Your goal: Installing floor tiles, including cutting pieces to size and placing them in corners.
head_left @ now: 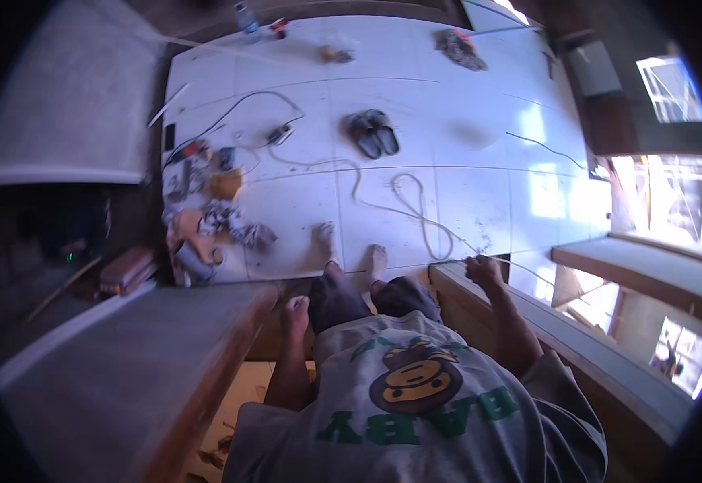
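Note:
My left hand (296,308) is curled closed in front of my dark shorts, near the end of a brown-edged grey surface. Anything inside those fingers is hidden. My right hand (483,270) makes a fist beside the pale-topped ledge on the right. A long pale cord (422,216) snakes over the white tiles, loops, and runs up to this fist, showing again past it. Whether the fingers grip the cord or it only passes behind them, I cannot tell. My bare feet (378,259) stand on the tiles between both hands.
Dark slippers (379,134) lie mid-floor. A power strip (280,134) joins a black cable and the pale cord. Cloths and boxes (214,205) pile at the left. A bottle (247,20) and crumpled cloth (461,50) lie farther off. The grey surface (137,366) flanks me left, the ledge (560,326) right.

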Motion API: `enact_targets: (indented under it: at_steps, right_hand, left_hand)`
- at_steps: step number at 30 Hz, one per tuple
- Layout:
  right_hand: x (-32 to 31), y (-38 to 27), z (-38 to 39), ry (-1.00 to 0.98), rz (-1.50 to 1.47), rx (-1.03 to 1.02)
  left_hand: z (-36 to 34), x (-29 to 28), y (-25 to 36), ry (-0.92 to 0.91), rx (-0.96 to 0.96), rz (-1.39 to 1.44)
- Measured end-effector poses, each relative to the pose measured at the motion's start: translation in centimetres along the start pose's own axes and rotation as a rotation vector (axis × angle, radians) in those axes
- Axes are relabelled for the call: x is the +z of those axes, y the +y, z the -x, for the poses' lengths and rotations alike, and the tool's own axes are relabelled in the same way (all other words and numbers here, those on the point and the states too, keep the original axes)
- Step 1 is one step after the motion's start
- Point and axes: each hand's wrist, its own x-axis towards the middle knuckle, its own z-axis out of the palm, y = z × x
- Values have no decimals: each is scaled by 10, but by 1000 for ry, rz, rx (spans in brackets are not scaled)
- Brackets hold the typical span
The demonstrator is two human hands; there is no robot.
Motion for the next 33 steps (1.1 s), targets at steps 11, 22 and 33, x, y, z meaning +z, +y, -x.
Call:
enact_targets:
  at_steps: [11,22,33]
  right_hand:
    - [57,-38,55,-148,61,194]
    - [56,-67,60,48,-223,236]
    - [49,6,82,34,-253,476]
  left_hand:
    - [-169,-136,70,-1,57,204]
    - [-190,-101,141,-201,94,-154]
    - [-229,-59,204,-434,8,-202]
